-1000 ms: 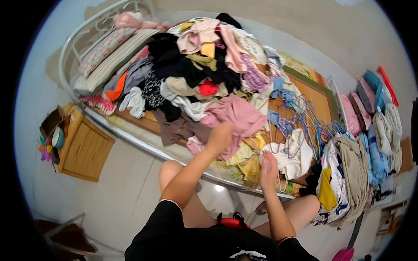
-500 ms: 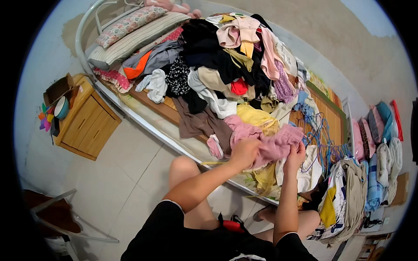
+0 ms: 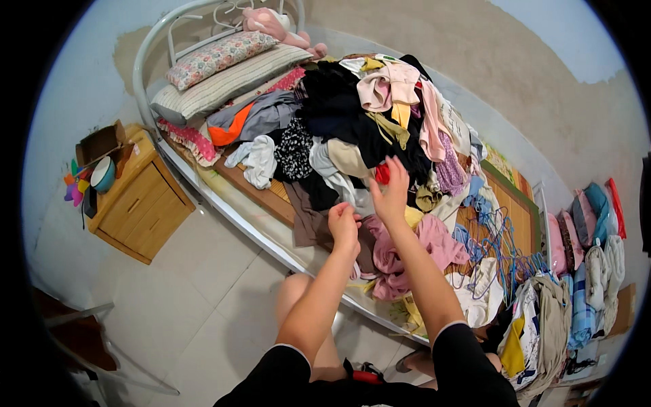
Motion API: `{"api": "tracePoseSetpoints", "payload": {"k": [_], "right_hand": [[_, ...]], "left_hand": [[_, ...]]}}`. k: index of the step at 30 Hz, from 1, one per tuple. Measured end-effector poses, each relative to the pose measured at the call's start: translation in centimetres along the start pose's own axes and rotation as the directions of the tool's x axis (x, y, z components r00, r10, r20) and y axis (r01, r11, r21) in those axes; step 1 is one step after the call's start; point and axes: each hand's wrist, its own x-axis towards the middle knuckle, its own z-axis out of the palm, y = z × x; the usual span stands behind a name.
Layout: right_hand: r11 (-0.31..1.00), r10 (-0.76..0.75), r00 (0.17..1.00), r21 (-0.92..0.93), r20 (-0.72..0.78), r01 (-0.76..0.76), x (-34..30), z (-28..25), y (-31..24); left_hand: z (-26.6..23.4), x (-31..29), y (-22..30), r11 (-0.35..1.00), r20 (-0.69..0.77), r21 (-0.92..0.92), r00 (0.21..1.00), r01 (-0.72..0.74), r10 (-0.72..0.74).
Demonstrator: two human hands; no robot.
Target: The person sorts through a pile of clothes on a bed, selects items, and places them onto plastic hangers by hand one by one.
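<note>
A large heap of mixed clothes (image 3: pixel 339 102) covers the middle of the bed. Over its near side reaches my right hand (image 3: pixel 390 193), fingers spread and holding nothing, close to a red cloth (image 3: pixel 382 174). My left hand (image 3: pixel 344 225) has its fingers curled in above a brown garment (image 3: pixel 307 210); whether anything is pinched in them is hidden. A crumpled pink garment (image 3: pixel 441 241) lies loose by the bed's near edge, partly behind my right forearm. Beside my hands are a pale grey-white garment (image 3: pixel 329 169) and a black-and-white patterned one (image 3: pixel 292 146).
Tangled blue hangers (image 3: pixel 498 234) and a white garment (image 3: pixel 483 288) lie toward the right. Clothes hang over the bed's foot end (image 3: pixel 542 305). Pillows (image 3: pixel 224 85) and a pink plush toy (image 3: pixel 266 24) are at the head. A wooden cabinet (image 3: pixel 146 203) stands left.
Both hands have let go of the pink garment and moved left and farther over the heap. The pink garment now lies bunched on the bed. My view has shifted slightly.
</note>
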Motion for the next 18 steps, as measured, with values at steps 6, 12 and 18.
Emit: {"api": "tracePoseSetpoints", "payload": {"k": [6, 12, 18], "right_hand": [[0.954, 0.246, 0.960, -0.206, 0.136, -0.216, 3.5, 5.1, 2.5], [0.969, 0.238, 0.968, 0.048, 0.077, -0.242, -0.5, 2.4, 3.2], [0.961, 0.273, 0.951, -0.005, 0.142, -0.275, -5.4, -3.0, -0.8]], "left_hand": [[0.4, 0.5, -0.1, 0.998, 0.168, -0.011, 0.984, 0.063, -0.061], [0.1, 0.6, 0.3, 0.998, 0.214, -0.040, 0.976, 0.058, -0.048], [0.8, 0.7, -1.2, 0.999, 0.216, 0.002, 0.975, -0.045, 0.043]]}}
